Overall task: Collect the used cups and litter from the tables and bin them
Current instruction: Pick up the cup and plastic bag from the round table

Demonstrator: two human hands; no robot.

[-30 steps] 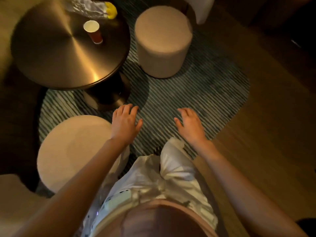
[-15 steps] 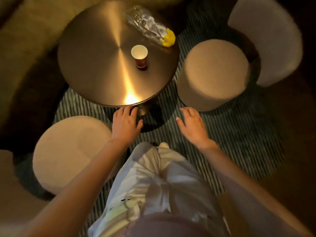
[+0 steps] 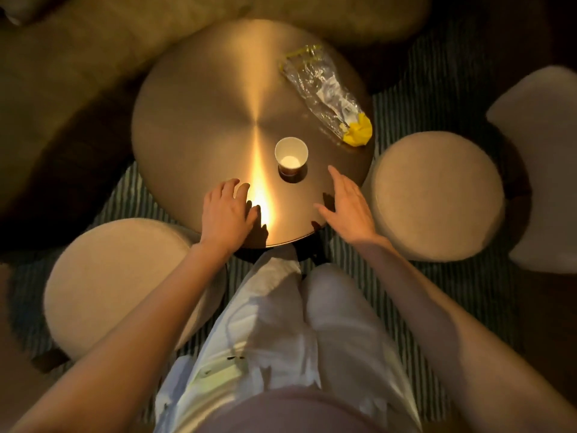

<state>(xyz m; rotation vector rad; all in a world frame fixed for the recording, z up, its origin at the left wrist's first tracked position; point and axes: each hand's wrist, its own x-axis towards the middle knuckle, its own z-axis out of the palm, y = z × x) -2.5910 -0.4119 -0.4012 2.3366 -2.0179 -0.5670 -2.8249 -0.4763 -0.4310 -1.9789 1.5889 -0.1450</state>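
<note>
Two empty, open hands, left hand (image 3: 229, 210) and right hand (image 3: 346, 207), hover over the near surface (image 3: 203, 120). Collection seems about to start; next, grasp the paper cup (image 3: 291, 156), then the far-right wrapper (image 3: 324, 89).

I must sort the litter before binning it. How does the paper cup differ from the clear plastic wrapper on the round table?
The paper cup stands upright near the table's middle; the clear plastic wrapper lies flat by the far right edge. The cup is rigid, round, opaque white inside; the wrapper is crumpled, long, see-through, with a yellow wad at one end. Both rest untouched on the round table.
</note>
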